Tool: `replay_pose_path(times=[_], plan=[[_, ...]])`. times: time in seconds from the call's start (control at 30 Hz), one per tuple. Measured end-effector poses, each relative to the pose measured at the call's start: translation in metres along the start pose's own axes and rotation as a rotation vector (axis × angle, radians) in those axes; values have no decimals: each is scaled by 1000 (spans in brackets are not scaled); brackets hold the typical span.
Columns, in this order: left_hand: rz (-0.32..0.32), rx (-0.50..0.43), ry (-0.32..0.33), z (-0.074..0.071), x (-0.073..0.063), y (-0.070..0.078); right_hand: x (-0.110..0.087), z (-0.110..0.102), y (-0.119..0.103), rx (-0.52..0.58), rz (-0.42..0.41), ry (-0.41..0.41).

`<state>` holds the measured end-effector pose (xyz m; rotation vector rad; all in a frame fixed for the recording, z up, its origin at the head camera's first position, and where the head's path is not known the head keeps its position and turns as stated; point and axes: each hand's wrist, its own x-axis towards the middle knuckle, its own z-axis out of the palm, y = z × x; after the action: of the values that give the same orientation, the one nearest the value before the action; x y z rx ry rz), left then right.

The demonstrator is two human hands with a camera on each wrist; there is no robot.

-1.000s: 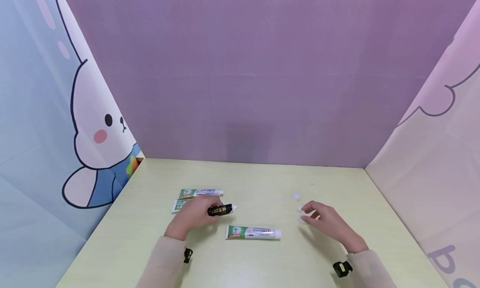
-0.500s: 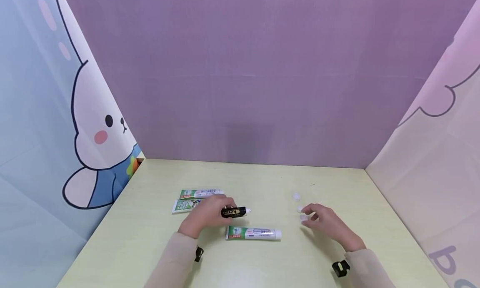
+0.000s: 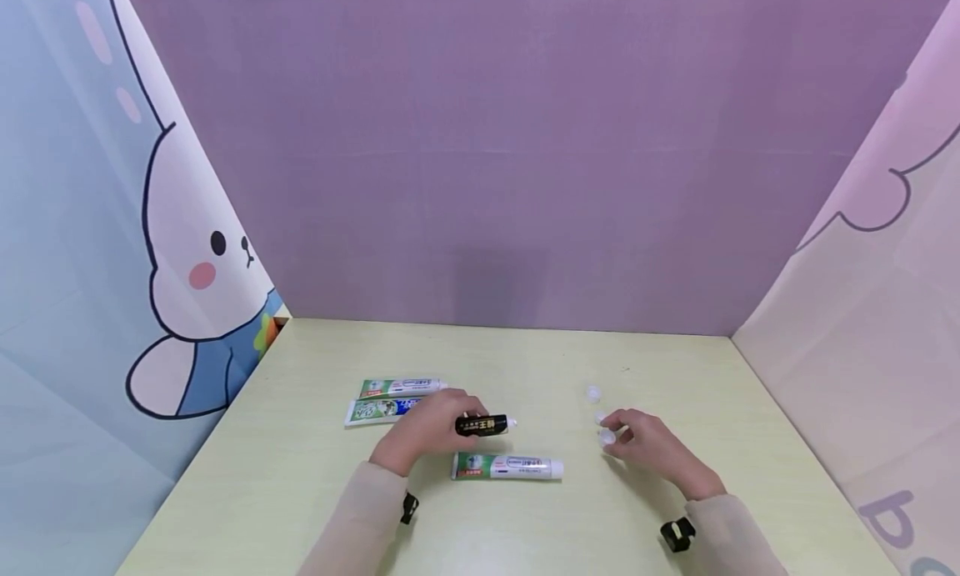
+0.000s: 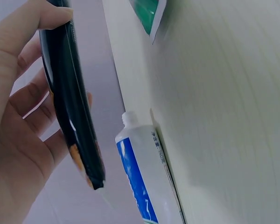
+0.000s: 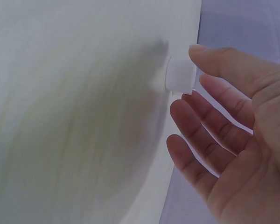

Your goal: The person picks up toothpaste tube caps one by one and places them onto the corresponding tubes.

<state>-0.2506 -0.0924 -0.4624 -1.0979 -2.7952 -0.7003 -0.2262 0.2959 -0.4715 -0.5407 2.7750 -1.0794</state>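
Note:
My left hand (image 3: 435,430) grips a black toothpaste tube (image 3: 482,426) above the table, its nozzle bare and aimed right. In the left wrist view the thumb presses one side of the black tube (image 4: 67,88), fingers behind. My right hand (image 3: 648,449) is low at the right, thumb and forefinger on either side of a white cap (image 3: 607,437). The right wrist view has that cap (image 5: 180,74) on the table, fingertips right at its edge, the other fingers loosely bent. Two more caps, one white (image 3: 599,418) and one translucent (image 3: 593,393), lie just beyond.
A green-and-white toothpaste tube (image 3: 507,467) lies in front, between the hands. Two more tubes lie at the left: a green-and-white one (image 3: 401,388) behind and a green-and-blue one (image 3: 381,410) partly under my left hand. Purple cloth (image 3: 495,159) stands behind the table.
My left hand has carried the black tube rightward, uncovering more of the green-and-blue tube. The right hand has shifted slightly, and the nearest cap now shows between its thumb and forefinger.

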Motion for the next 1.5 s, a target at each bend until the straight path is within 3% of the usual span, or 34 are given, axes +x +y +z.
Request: replay_pose_path(times=[0.7,1.1,1.5], plan=[[-12,-46,-22,8,1,1,3,8,4,-9,73,4],[-10,-48,-23,8,3,0,3,5,1,-3,72,4],[-5,-35,-15,8,6,0,6,4,-2,-25,-60,17]])
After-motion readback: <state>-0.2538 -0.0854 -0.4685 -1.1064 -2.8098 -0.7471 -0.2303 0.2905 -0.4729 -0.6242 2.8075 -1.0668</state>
